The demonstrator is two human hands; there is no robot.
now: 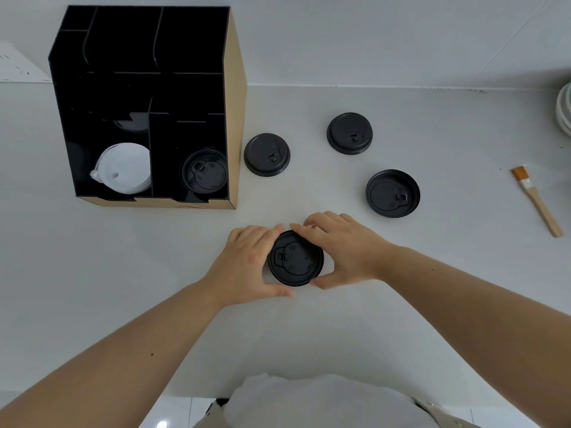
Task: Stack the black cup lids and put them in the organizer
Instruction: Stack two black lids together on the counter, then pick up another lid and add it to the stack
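A black cup lid (295,258), underside up, sits low over the white counter between both hands. My left hand (247,267) grips its left rim and my right hand (343,251) grips its right rim. Three more black lids lie loose on the counter: one beside the organizer (267,154), one farther back (349,133), and one underside up to the right (392,193). The black organizer (234,118) stands at the back left. Its lower right compartment holds black lids (204,173); the lower left one holds white lids (126,168).
A wooden-handled brush (537,200) lies at the right of the white counter (123,273). A stack of white plates (565,109) shows at the right edge. A wall runs behind the organizer.
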